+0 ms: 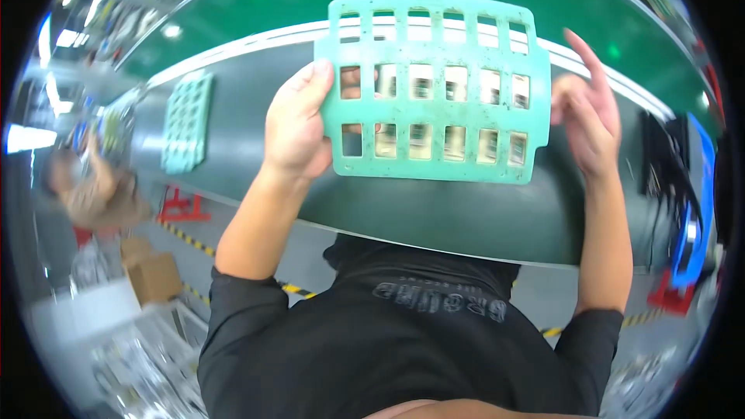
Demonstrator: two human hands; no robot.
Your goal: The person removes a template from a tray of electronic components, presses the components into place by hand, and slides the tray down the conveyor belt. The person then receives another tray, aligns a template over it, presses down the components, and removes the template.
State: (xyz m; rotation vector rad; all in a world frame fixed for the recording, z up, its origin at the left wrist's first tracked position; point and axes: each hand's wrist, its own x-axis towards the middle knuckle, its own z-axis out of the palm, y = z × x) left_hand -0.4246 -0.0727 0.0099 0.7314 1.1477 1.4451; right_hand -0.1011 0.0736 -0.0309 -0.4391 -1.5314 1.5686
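Note:
A mint-green plastic tray (434, 112) with rows of rectangular openings is held up over the dark work surface, its face toward me. My left hand (299, 120) grips its left edge, thumb on the front and fingers behind, partly visible through the openings. Pale, blurred parts (455, 85) show in or behind several openings of the two lower rows; I cannot make out their kind. Beside the tray's right edge is my right hand (591, 112), index finger stretched upward and other fingers bent. Whether its fingertips touch the edge is unclear.
A second mint-green tray (186, 120) lies on the dark work surface (372, 213) to the left. Farther left, another person (97, 186) is at the line. Black cables (663, 155) and a blue object (694, 209) are at the right. A cardboard box (153, 271) stands lower left.

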